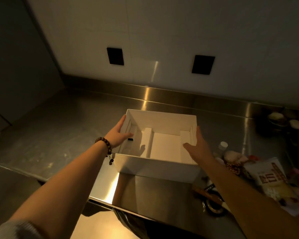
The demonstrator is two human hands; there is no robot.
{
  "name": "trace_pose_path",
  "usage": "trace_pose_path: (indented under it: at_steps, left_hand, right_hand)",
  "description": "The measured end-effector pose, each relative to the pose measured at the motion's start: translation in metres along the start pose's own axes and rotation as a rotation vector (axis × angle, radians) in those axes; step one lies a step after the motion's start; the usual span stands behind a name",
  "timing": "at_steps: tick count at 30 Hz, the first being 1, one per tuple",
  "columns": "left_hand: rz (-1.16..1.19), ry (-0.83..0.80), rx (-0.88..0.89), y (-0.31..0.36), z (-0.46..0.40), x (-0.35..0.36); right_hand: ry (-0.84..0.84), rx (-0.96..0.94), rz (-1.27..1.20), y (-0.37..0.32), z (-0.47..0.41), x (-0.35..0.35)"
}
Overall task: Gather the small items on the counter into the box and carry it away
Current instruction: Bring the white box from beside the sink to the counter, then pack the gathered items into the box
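White box [158, 167] on steel counter [59, 135], flanked by left hand [118, 133] and right hand [199, 146], fingers straight, grasping nothing, seemingly steadying it for loading.

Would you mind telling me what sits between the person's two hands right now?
In the head view, the open white box lies between the left hand and right hand. A small black item rests inside it near the left fingers.

Print on the snack packet [269, 176] is too blurred to read.
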State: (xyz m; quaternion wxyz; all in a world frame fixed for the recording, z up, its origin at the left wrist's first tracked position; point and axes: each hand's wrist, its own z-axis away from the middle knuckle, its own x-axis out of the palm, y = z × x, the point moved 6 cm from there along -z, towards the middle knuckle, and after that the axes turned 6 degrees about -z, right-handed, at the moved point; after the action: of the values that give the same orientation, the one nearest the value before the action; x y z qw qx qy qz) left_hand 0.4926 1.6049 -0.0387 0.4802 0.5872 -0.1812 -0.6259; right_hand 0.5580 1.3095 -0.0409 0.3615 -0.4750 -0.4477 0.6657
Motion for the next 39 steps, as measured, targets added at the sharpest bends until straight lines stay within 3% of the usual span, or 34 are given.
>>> trace_pose_path:
  at_steps: [9, 12, 15, 19, 25, 30, 34, 39]
  left_hand:
    - [-0.073, -0.016, 0.056, -0.003, -0.013, 0.001]
    - [-0.274, 0.019, 0.098, 0.0, -0.017, 0.004]
    - [-0.569, 0.152, 0.204, 0.017, -0.021, 0.002]
    - [-0.61, 0.226, 0.422, 0.075, -0.012, 0.029]
    - [-0.418, 0.033, 0.613, 0.172, 0.019, 0.129]
    - [-0.303, -0.157, 0.705, 0.232, 0.051, 0.226]
    - [-0.353, -0.377, 0.641, 0.242, 0.069, 0.309]
    - [-0.432, -0.46, 0.56, 0.227, 0.077, 0.362]
  right_hand:
    - [0.037, 0.005, 0.066, 0.0, 0.003, 0.003]
    - [0.061, 0.026, 0.078, 0.001, 0.004, -0.001]
    - [0.034, 0.053, 0.099, 0.003, 0.004, -0.006]
    - [0.043, 0.05, 0.062, 0.007, 0.014, -0.025]
    - [0.266, 0.031, 0.094, 0.025, 0.031, -0.124]
    - [0.421, 0.065, 0.275, 0.06, 0.062, -0.222]
    - [0.37, 0.122, 0.458, 0.095, 0.09, -0.266]
    - [0.17, 0.188, 0.755, 0.129, 0.102, -0.269]
